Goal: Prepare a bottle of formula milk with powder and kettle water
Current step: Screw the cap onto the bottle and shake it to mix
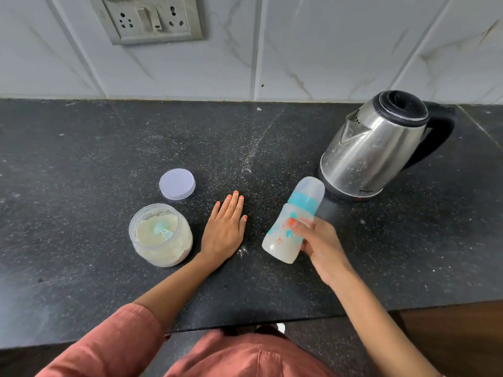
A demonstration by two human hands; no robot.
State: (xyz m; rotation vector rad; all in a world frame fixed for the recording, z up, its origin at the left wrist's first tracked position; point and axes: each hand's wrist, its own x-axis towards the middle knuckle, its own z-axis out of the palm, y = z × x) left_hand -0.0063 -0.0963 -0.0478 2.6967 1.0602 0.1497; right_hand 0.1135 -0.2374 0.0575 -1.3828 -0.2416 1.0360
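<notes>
My right hand (319,244) grips the capped feeding bottle (292,223) around its lower body, tilted, cap toward the kettle (378,144), milky contents inside. My left hand (224,229) lies flat on the counter (81,159), fingers straight, close together. The open powder jar (160,235) sits just beside it; scoop (162,230) inside, lid (177,184) behind.

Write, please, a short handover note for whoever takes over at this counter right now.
Left hand: open, flat on the counter between jar and bottle.
Right hand: grips the capped bottle, held tilted.
Powder jar: open, scoop inside; its lid lies behind it.
Kettle: lid shut, back right.
Done, apparently: the bottle is closed and its contents look milky.
Left: probably finish mixing, stand the bottle down, put the lid back on the jar.
</notes>
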